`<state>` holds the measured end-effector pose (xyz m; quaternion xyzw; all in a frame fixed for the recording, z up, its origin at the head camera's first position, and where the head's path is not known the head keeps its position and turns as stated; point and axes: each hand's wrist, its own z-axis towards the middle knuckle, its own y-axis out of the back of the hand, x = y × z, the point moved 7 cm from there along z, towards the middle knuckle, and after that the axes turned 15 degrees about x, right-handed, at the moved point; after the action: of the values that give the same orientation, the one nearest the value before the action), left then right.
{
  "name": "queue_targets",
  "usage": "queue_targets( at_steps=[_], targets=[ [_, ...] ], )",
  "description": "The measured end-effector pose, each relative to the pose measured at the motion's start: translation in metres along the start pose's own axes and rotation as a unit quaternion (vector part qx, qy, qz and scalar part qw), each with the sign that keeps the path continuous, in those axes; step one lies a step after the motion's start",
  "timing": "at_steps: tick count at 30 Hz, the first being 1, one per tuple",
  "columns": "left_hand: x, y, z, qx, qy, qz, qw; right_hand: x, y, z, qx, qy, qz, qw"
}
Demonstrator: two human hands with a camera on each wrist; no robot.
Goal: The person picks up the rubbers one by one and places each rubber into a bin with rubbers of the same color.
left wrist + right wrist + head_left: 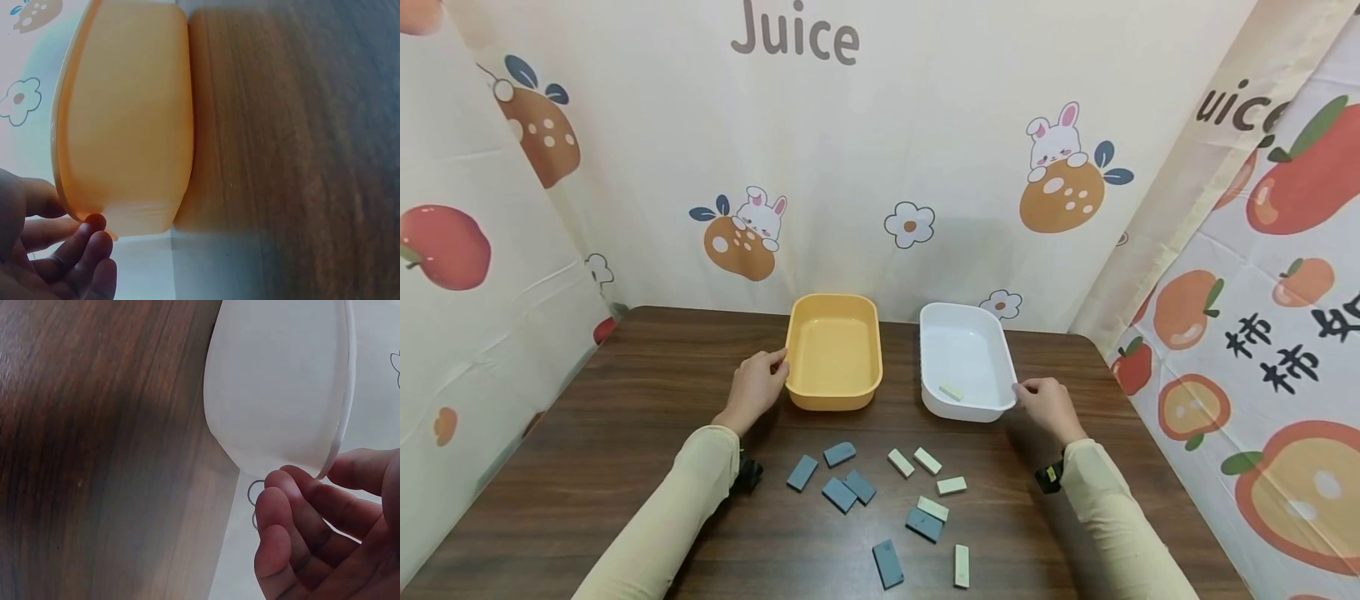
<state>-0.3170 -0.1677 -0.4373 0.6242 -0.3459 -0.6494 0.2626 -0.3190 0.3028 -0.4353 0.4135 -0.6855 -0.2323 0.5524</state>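
On the left, a yellow plastic tray (834,400) stands on the table. My left hand (754,387) pinches its rim at the left side, with the thumb and fingers at the edge in the left wrist view. Beside it stands a white plastic tray (967,412) holding one pale yellow block (951,392) near its front. At that tray's right front corner, my right hand (1049,407) pinches the rim between thumb and fingers. The right wrist view shows these fingers (275,509) curled against the white wall.
Several blue-grey blocks (802,472) and several pale yellow blocks (951,486) lie scattered on the dark wooden table (647,400) in front of the trays. One pale block touches a blue-grey one. A printed curtain (850,150) hangs behind the table and along both sides.
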Motion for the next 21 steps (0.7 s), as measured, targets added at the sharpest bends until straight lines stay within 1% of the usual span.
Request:
queue_targets(
  at_steps=[3,8,14,21],
  targets=[
    [0.0001,0.0002,-0.0007,0.002,0.001,-0.004,1.0000,0.0008,-0.0008,-0.0004,0.000,-0.002,0.003,1.0000],
    [-0.0004,0.0023,-0.0029,-0.004,-0.002,-0.001,1.0000,0.0021,-0.0021,-0.0012,0.001,-0.002,0.009,1.0000],
    [-0.0017,0.0066,-0.0058,-0.011,-0.002,-0.009,0.9999,0.0009,-0.0039,-0.0007,0.002,-0.005,0.020,0.9998],
    [-0.0019,0.0076,-0.0093,-0.018,-0.008,-0.007,0.9998,-0.0025,-0.0054,-0.0012,0.002,-0.015,0.025,0.9996]
  ],
)
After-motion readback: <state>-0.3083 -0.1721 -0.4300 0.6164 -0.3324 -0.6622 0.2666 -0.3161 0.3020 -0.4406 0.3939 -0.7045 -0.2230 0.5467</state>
